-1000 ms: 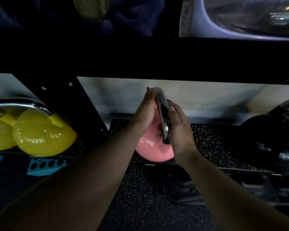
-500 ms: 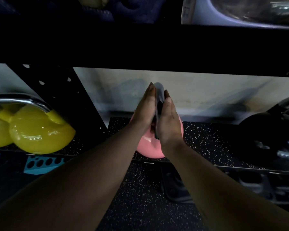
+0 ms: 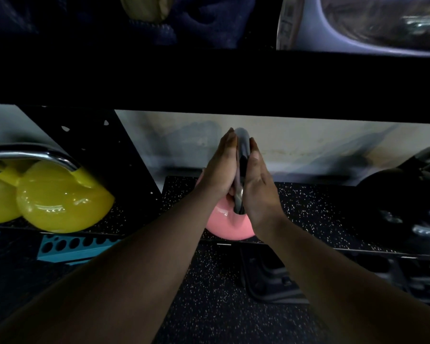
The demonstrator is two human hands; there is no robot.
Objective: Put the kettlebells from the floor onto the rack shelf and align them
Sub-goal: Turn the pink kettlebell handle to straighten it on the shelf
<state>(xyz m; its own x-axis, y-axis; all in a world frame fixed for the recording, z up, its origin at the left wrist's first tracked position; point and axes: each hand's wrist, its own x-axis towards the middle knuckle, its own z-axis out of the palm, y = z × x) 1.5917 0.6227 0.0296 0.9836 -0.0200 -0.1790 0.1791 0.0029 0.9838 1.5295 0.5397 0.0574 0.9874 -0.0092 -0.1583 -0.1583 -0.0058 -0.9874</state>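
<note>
A pink kettlebell (image 3: 224, 224) with a steel handle sits near the front edge of the speckled black rack shelf (image 3: 315, 214). My left hand (image 3: 221, 170) presses flat against the left side of the handle and my right hand (image 3: 257, 180) against its right side, so the handle is clamped edge-on between both palms. The hands hide most of the handle and the bell's top. Two yellow kettlebells (image 3: 60, 197) with a chrome handle rest on the shelf section to the left.
A black perforated rack upright (image 3: 114, 155) separates the yellow bells from the pink one. A black kettlebell (image 3: 405, 207) sits on the shelf at right. A dark upper shelf beam (image 3: 209, 80) hangs low overhead. Speckled rubber floor (image 3: 209, 294) lies below, with a dark object at right.
My right hand has gone from curled around the handle to flat against its side. The pink kettlebell's handle has turned edge-on and the bell has settled on the shelf.
</note>
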